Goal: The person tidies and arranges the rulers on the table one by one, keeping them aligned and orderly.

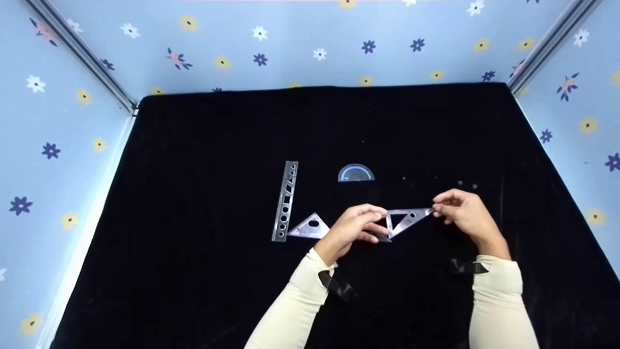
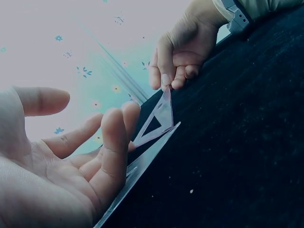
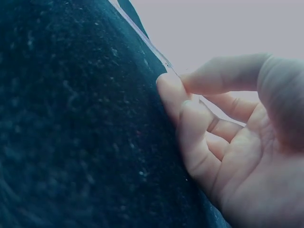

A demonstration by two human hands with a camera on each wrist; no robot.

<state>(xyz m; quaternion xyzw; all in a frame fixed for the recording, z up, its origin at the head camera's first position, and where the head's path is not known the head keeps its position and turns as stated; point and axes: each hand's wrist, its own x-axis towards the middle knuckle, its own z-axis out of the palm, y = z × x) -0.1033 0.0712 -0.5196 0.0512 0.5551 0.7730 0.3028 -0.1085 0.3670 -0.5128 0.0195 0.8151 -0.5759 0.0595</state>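
My right hand [image 1: 462, 213] pinches the pointed right corner of a clear set square [image 1: 409, 220] between thumb and fingers. This set square has a triangular cutout and a small round hole. My left hand [image 1: 356, 225] is at its left end, fingertips right at the edge; in the left wrist view the thumb stands apart from the loosely bent fingers. Below the left hand lies another clear set square [image 1: 305, 230] with an oval hole, its middle hidden by that hand. In the right wrist view only a thin edge of the pinched set square [image 3: 142, 35] shows.
A clear ruler [image 1: 285, 201] with shaped cutouts lies left of the set squares. A small protractor [image 1: 356, 173] with a blue arc lies beyond the hands. Black cloth [image 1: 218, 291] covers the table, with flowered blue panels [image 1: 310, 43] around it.
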